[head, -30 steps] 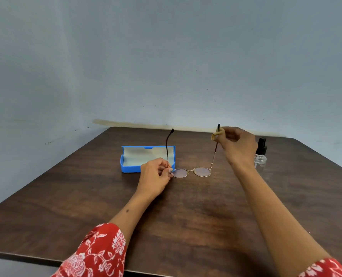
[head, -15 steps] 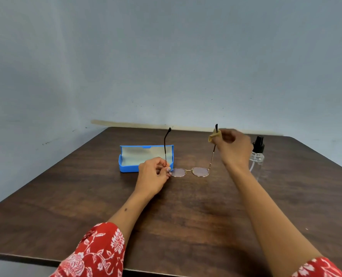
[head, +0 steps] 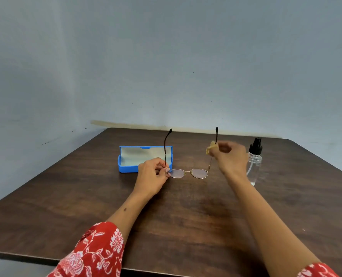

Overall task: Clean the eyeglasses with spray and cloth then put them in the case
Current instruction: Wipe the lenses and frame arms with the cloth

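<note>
Soft, even light; faint shadows; right hand (head: 229, 156) motion-blurred; edges bowed by wide-angle lens.

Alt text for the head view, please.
The left hand pinches the eyeglasses at one hinge while the right hand wipes the other temple with a yellow cloth. An open blue case and spray bottle flank them.

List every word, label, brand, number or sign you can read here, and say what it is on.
None: no readable text anywhere in this view.
Spray bottle: clear, with a black cap, no label showing.
Case: plain blue, pale lining, no marking visible.
Glasses: any print on the temples is too small to tell.
Cloth: plain yellow, mostly hidden in the right hand.
Sleeves: a floral pattern, no lettering.
</note>
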Action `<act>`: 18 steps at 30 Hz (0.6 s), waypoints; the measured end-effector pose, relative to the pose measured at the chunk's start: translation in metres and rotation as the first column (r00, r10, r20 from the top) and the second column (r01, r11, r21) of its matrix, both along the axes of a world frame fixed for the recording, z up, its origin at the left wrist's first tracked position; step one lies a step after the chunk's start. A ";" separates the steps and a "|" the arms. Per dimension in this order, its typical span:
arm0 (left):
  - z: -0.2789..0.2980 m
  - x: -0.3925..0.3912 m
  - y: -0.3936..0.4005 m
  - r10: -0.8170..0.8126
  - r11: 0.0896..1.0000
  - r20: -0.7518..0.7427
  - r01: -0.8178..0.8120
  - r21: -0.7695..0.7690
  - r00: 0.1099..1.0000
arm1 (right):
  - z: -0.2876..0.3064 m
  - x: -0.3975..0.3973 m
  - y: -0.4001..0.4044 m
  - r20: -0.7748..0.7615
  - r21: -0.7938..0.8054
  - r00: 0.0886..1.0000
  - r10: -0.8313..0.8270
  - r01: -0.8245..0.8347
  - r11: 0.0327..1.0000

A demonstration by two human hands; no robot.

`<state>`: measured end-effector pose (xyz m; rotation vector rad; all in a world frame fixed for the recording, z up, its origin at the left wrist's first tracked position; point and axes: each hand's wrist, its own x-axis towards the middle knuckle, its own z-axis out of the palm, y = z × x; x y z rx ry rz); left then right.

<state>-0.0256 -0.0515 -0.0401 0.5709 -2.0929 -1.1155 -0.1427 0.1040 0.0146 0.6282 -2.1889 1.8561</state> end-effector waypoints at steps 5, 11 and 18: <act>0.000 -0.001 -0.001 0.001 1.000 0.000 -0.001 -0.002 1.000 | 0.020 0.002 -0.001 -0.109 -0.148 0.993 -0.045 0.028 0.989; 0.000 0.000 -0.002 0.004 1.000 -0.001 -0.005 -0.019 1.000 | -0.018 0.000 -0.001 0.032 0.089 0.998 -0.054 0.051 0.995; 0.001 -0.001 0.000 -0.007 0.999 0.018 0.008 -0.040 1.000 | 0.016 -0.001 -0.004 -0.072 -0.095 0.994 -0.082 0.075 0.993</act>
